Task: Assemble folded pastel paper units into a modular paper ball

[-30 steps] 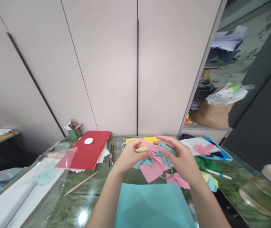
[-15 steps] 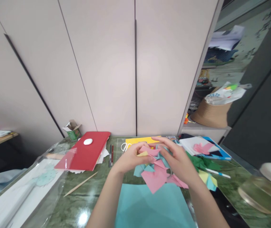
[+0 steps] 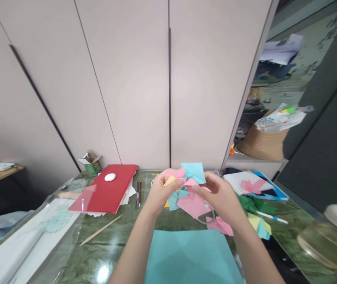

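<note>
Between my two hands is a cluster of folded paper [image 3: 193,203] in pink, light blue and yellow, raised above the table. My left hand [image 3: 162,189] pinches its left side near a yellow fold. At the right, my right hand [image 3: 215,191] grips it with the thumb on a pink fold; its other fingers are partly hidden behind the paper. A clear ring-shaped roll [image 3: 210,216], perhaps tape, shows just below the cluster. Beside it lies another pink folded paper [image 3: 220,226]. A sheet of teal paper [image 3: 192,256] is spread on the table nearer me.
The green marbled table [image 3: 103,252] carries a red folder [image 3: 109,189], two pens [image 3: 138,193], a pointed wooden stick [image 3: 100,230] and a plastic sleeve [image 3: 76,221]. To the right are green crumpled paper [image 3: 254,203], a white marker [image 3: 271,217] and a lidded jar [image 3: 330,236].
The paper cluster has turned and risen in my hands, with a light blue square now standing up at its top. My right hand's fingers have moved from over the top to its right side.
</note>
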Tool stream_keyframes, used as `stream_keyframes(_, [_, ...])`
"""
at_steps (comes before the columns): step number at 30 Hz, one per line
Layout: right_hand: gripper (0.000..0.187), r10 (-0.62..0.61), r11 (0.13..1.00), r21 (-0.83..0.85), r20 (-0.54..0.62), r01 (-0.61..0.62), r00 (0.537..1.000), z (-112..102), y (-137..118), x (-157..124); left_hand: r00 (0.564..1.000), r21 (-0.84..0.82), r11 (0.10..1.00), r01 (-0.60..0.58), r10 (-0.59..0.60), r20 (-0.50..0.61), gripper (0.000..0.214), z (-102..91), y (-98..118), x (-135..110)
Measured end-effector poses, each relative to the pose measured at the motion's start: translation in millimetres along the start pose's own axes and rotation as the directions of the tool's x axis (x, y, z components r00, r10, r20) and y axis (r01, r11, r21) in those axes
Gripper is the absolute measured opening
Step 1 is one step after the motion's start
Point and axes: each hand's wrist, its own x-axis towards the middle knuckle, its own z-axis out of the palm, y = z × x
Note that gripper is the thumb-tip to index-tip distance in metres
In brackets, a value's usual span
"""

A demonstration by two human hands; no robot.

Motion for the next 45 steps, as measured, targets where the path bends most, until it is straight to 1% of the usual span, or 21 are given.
stream_keyframes(5, [0.023,-0.03,0.997,-0.08,-0.099,0.022,0.995,-1.3,3.3,-1.0,0.998,-0.025,1.0,-0.009,0.01,0.069,0.025,-1.4,1.6,-0.4])
stream_keyframes(11, [0.022,-0.06,0.98,-0.195,-0.119,0.035,0.991,-0.1,2.9,-2.8,0.99,0.038,0.998,-0.043,0.037,0.134,0.014,-4.6,8.6,-3.1])
stream_keyframes(13, [0.023,-0.07,0.97,-0.24,-0.114,0.041,0.991,1.3,0.7,-4.3,0.989,0.074,0.996,-0.055,0.044,0.139,0.015,-5.9,9.8,-3.7])
stream_keyframes(16, [0.027,-0.082,0.948,-0.316,-0.116,0.041,0.99,3.1,-2.6,-7.0,0.997,0.14,0.989,-0.056,0.047,0.067,0.021,-5.6,9.4,-4.5])
stream_keyframes(18, [0.027,-0.081,0.945,-0.324,-0.122,0.038,0.989,3.9,-3.6,-8.0,0.998,0.154,0.986,-0.057,0.057,0.006,0.025,-3.2,8.3,-5.1])
stream_keyframes(20, [0.026,-0.076,0.964,-0.264,-0.133,0.038,0.988,4.2,-2.9,-7.7,0.996,0.132,0.989,-0.07,0.078,-0.052,0.028,0.5,7.3,-5.5])
stream_keyframes(22, [0.024,-0.067,0.982,-0.185,-0.15,0.039,0.986,3.9,-0.4,-6.1,0.991,0.098,0.993,-0.071,0.081,-0.102,0.037,3.8,6.7,-5.4])
stream_keyframes(24, [0.024,-0.055,0.987,-0.157,-0.164,0.029,0.985,3.0,2.9,-3.9,0.992,0.069,0.997,-0.047,0.055,-0.115,0.049,5.1,6.3,-4.6])
stream_keyframes(25, [0.024,-0.053,0.986,-0.164,-0.171,0.025,0.984,2.3,4.4,-2.8,0.995,0.056,0.998,-0.027,0.033,-0.099,0.051,4.7,6.1,-4.0])
stream_keyframes(27, [0.024,-0.053,0.983,-0.182,-0.16,0.023,0.986,0.8,6.0,-1.3,0.999,0.043,0.999,0.017,-0.016,-0.03,0.04,2.0,5.6,-2.7])
stream_keyframes(29, [0.025,-0.04,0.983,-0.181,-0.108,0.02,0.993,-0.2,5.3,-0.6,0.998,0.049,0.998,0.049,-0.051,0.044,0.026,-1.8,4.8,-1.6])
stream_keyframes(31, [0.025,-0.025,0.984,-0.176,-0.047,0.016,0.999,-0.5,3.1,-0.6,0.995,0.07,0.996,0.055,-0.06,0.076,0.023,-4.9,4.0,-0.9])
stream_keyframes(33, [0.024,-0.032,0.982,-0.187,-0.021,0.027,0.999,0.0,0.7,-0.9,0.997,0.093,0.995,0.04,-0.046,0.061,0.023,-6.0,3.3,-0.5])
stream_keyframes(38, [0.02,-0.056,0.972,-0.23,-0.023,0.049,0.998,2.4,-1.0,-2.0,1.0,0.212,0.977,-0.008,0.008,-0.001,0.026,-3.5,2.2,-1.2])
stream_keyframes(42, [0.019,-0.046,0.946,-0.323,-0.055,0.025,0.997,2.9,-0.8,-2.7,0.999,0.307,0.952,-0.017,0.007,0.033,0.026,-5.8,3.2,-2.2])
stream_keyframes(45, [0.021,-0.066,0.935,-0.351,-0.044,0.046,0.997,3.3,-1.5,-3.3,0.998,0.322,0.947,-0.025,0.004,0.066,0.026,-9.8,4.9,-1.8])
